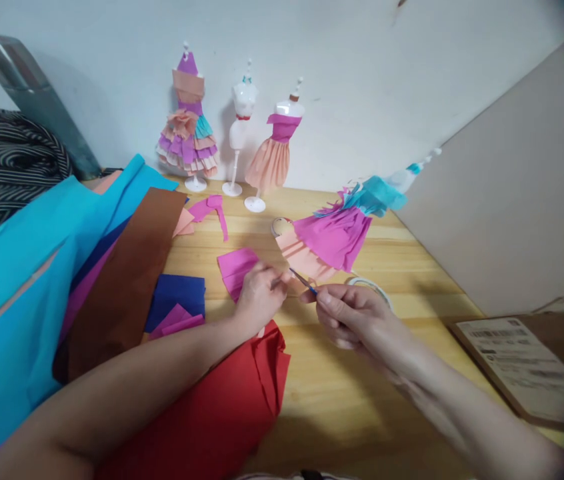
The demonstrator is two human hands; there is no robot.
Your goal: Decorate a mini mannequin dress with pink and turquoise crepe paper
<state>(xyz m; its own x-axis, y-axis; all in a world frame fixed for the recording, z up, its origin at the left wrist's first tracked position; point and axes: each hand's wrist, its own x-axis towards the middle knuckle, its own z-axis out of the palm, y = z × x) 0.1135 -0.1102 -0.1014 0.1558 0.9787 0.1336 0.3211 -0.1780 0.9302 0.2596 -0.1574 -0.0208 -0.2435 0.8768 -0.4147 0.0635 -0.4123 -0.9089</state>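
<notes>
My right hand (349, 313) is closed around a small pair of scissors (303, 281), whose blades point left toward my other hand. My left hand (262, 297) is closed in a pinch at the scissor tips; what lies between its fingers is too small to make out. Just beyond both hands leans a mannequin in a doll-sized dress, with a magenta skirt (337, 233), a peach underlayer (307, 257) and a turquoise top (375, 197). A magenta paper piece (235, 267) lies by my left hand, and red crepe paper (212, 407) sits under that forearm.
Three small mannequins stand along the wall, including a bare white one (245, 103). Turquoise paper (22, 220), brown paper (127, 280) and folded blue paper (179, 297) cover the left side. A tape roll (375, 288) lies behind my right hand; a labelled cardboard package (527, 367) rests at right.
</notes>
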